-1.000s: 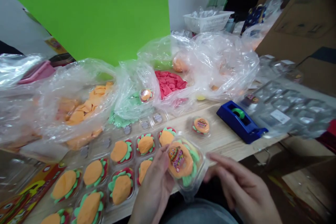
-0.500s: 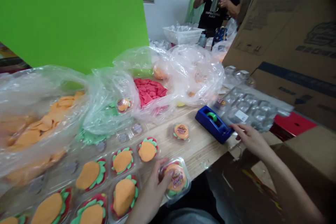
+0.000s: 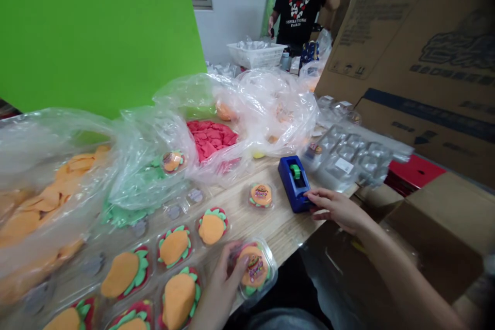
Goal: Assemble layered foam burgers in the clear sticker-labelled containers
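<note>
In my left hand (image 3: pixel 228 279) is a clear plastic box (image 3: pixel 255 268) with a toy burger inside and a printed burger label on top, gripped by its left side over the table's front edge. My right hand (image 3: pixel 332 207) reaches to the near end of a blue tape dispenser (image 3: pixel 294 183), thumb and fingers pinched at its cutting end. The tape there is too thin to see clearly; a green roll (image 3: pixel 296 171) sits in the dispenser. Another labelled burger box (image 3: pixel 260 195) stands on the table between the dispenser and my left hand.
Open boxes with orange-topped burgers (image 3: pixel 175 246) line the left. Behind lie plastic bags with orange (image 3: pixel 58 193), green (image 3: pixel 129 211) and red (image 3: pixel 212 139) pieces. Clear trays (image 3: pixel 348 157) and a large carton (image 3: pixel 417 72) stand right. A co-worker (image 3: pixel 297 10) stands at the back.
The dispenser has turned and now points more toward me, with my right hand still at its near end. My left hand still grips the box. The co-worker has raised a shiny cup-like thing.
</note>
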Demonstrator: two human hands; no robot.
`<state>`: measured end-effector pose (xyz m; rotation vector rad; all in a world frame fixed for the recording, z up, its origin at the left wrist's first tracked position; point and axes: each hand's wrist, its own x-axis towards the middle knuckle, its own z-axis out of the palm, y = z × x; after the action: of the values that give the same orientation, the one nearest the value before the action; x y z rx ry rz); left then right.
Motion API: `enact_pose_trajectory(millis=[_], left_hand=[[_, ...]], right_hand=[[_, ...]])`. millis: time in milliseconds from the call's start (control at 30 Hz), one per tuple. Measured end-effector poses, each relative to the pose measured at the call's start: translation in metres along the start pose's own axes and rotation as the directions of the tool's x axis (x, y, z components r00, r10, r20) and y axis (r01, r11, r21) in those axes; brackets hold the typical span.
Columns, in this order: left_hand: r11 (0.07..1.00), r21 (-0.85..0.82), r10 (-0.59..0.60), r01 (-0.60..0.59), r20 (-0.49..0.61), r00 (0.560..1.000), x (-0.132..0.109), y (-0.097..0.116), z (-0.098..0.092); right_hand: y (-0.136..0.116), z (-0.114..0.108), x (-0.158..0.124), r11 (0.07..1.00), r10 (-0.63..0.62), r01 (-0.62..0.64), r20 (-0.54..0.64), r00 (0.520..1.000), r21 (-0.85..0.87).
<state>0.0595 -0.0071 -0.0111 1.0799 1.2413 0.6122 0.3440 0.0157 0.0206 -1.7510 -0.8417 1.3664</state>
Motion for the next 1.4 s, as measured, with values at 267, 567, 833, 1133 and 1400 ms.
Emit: enact_pose_trajectory(millis=[267,567,833,1133,1400], left_hand=[[0.995,0.095,-0.001,0.001,0.005,1.0,0.008,-0.009,-0.01],[0.982,0.187,-0.005,-0.004,0.048,0.999,0.02,-0.025,-0.025],[0.945,-0.314,-0.116,0.088,-0.073,0.991,0.001,0.009,0.004],[0.752,-0.64,0.062,-0.157,-0.169,0.984,-0.028,0.071,0.01],[0.83,-0.478,0.101,-0.287,-0.376,0.921,-0.05,0.067,0.007]], right_hand=[[0.001,0.01,0.015,0.992,0.022,-0.009,-0.102,0.995,0.129],[0.042,0.013,-0.011,0.94,-0.272,0.307,-0.217,0.937,0.148],[0.053,0.009,-0.008,0.953,-0.301,0.299,-0.177,0.937,-0.038],[0.011,0.081,-0.114,0.888,-0.458,0.455,0.244,0.855,0.073],[-0.006,0.125,-0.102,0.874,-0.475,0.482,0.096,0.875,-0.069]])
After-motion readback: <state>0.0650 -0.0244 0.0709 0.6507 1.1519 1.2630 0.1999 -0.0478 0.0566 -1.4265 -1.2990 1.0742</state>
